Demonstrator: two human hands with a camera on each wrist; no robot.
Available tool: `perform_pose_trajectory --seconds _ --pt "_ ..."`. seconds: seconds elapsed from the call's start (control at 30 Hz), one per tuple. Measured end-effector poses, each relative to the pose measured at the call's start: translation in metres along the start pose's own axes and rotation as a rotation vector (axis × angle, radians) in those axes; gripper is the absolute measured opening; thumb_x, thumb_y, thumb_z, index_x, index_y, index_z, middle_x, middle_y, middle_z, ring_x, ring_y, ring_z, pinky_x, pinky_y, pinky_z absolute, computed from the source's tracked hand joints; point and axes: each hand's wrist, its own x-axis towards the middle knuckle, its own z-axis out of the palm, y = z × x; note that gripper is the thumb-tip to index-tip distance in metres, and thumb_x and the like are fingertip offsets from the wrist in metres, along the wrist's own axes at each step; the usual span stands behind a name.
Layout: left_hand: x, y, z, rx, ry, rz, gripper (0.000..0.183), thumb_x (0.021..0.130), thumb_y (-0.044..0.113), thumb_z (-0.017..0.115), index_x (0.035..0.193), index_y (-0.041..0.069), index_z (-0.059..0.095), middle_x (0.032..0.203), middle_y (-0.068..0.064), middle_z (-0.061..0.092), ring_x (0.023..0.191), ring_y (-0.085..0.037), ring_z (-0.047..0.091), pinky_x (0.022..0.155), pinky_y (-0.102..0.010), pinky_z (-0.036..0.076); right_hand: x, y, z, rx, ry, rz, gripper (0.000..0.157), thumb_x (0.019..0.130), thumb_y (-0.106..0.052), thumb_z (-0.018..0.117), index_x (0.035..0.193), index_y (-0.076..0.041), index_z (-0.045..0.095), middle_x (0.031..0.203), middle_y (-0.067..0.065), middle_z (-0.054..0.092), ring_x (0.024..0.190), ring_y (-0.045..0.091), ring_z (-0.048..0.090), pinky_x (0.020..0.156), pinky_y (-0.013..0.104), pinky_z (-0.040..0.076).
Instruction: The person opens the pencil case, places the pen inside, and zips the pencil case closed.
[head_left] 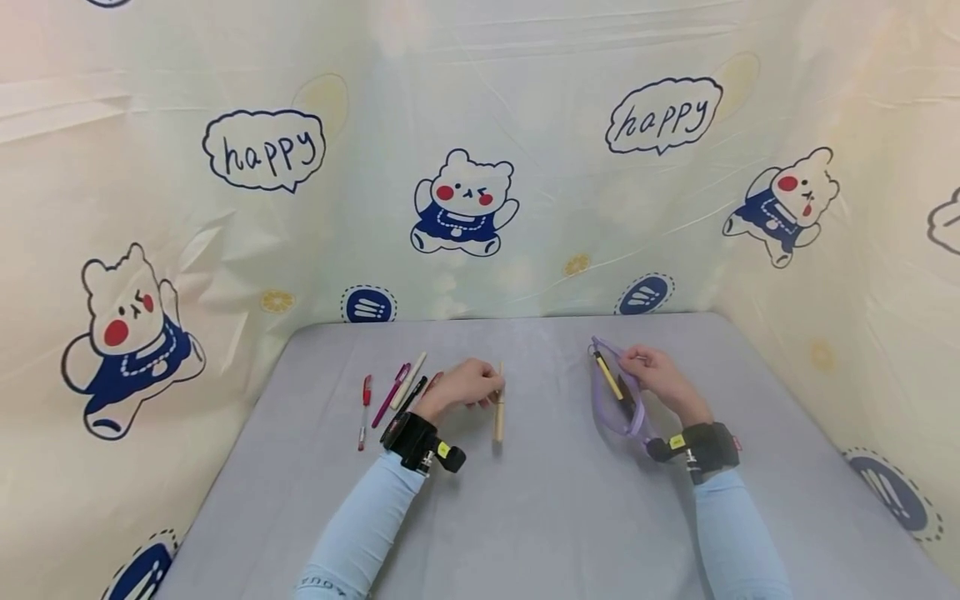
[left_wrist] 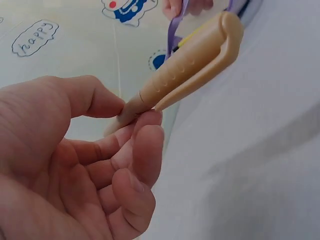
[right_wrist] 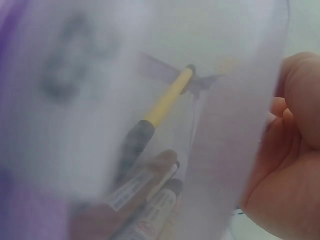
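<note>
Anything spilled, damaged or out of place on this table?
Nothing stands out: the loose pens lie grouped, the left hand grips a tan pen, and the right hand holds the pouch with a yellow pen inside. No spill or damage shows.

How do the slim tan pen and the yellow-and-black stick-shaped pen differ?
Colour: the slim tan pen looks tan throughout; the yellow-and-black stick-shaped pen is two-toned.
Place: the tan pen is pinched by the left hand; the yellow-and-black pen sits in the translucent purple-trimmed pouch.
Pose, head view: the tan pen runs nearly vertical in the picture; the yellow-and-black pen slants.
Shared: both long and narrow.
</note>
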Motion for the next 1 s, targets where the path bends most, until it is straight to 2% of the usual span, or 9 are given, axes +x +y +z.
perform_pose_trajectory --seconds 0.17,0.33,0.43,0.57,0.77,0.87,1.0 --pt "0.011 0.009 0.013 -0.061 0.013 0.031 0.021 0.094 0.024 0.054 0.086 0.011 0.068 0.079 -0.002 0.070 0.063 -0.015 0.063 0.051 -0.024 0.044 -0.001 0.000 0.002 -0.002 -0.011 -0.004 0.034 0.101 -0.026 0.054 0.111 0.006 0.056 0.096 0.016 0.057 0.085 0.018 0.053 0.070 0.029 0.049" --pt "0.021 0.018 0.023 -0.121 0.040 0.023 0.022 0.096 0.027 0.055 0.089 0.011 0.069 0.082 -0.002 0.070 0.065 -0.014 0.063 0.052 -0.024 0.044 -0.001 0.002 0.003 0.004 -0.009 -0.006 0.030 0.101 -0.024 0.054 0.109 0.005 0.057 0.093 0.012 0.057 0.082 0.016 0.052 0.069 0.028 0.049" --pt "0.026 0.026 0.027 -0.157 0.056 0.017 0.023 0.096 0.028 0.056 0.092 0.011 0.070 0.083 -0.002 0.071 0.066 -0.014 0.063 0.053 -0.024 0.045 -0.002 0.000 0.003 0.032 -0.009 -0.014 0.028 0.101 -0.020 0.053 0.110 0.007 0.057 0.095 0.015 0.057 0.079 0.017 0.053 0.068 0.027 0.049" --pt "0.033 0.035 0.034 -0.207 0.062 0.028 0.023 0.096 0.027 0.056 0.095 0.010 0.071 0.083 -0.003 0.071 0.064 -0.013 0.063 0.052 -0.023 0.045 -0.009 -0.016 0.003 0.045 -0.005 -0.023 0.026 0.101 -0.013 0.053 0.109 0.012 0.055 0.097 0.020 0.057 0.081 0.020 0.054 0.067 0.027 0.048" --pt "0.043 0.043 0.051 -0.270 0.055 0.034 0.024 0.096 0.028 0.057 0.095 0.008 0.071 0.083 -0.003 0.073 0.063 -0.012 0.064 0.052 -0.022 0.044 -0.021 -0.040 0.004 0.013 0.001 -0.015 0.024 0.100 -0.011 0.052 0.109 0.012 0.056 0.094 0.012 0.058 0.081 0.012 0.055 0.068 0.026 0.051" --pt "0.048 0.046 0.060 -0.289 0.060 0.031 0.024 0.096 0.028 0.058 0.097 0.008 0.071 0.084 -0.004 0.074 0.063 -0.012 0.065 0.051 -0.022 0.044 -0.018 -0.036 0.004 0.012 -0.005 -0.017 0.024 0.100 -0.011 0.052 0.108 0.011 0.056 0.094 0.014 0.057 0.080 0.013 0.055 0.067 0.027 0.051" --pt "0.056 0.052 0.069 -0.300 0.061 0.037 0.026 0.097 0.030 0.057 0.100 0.009 0.071 0.085 -0.003 0.075 0.062 -0.010 0.065 0.052 -0.022 0.044 -0.008 -0.018 0.005 0.018 -0.010 -0.013 0.024 0.101 -0.013 0.051 0.110 0.009 0.056 0.095 0.015 0.056 0.080 0.014 0.053 0.067 0.027 0.051"
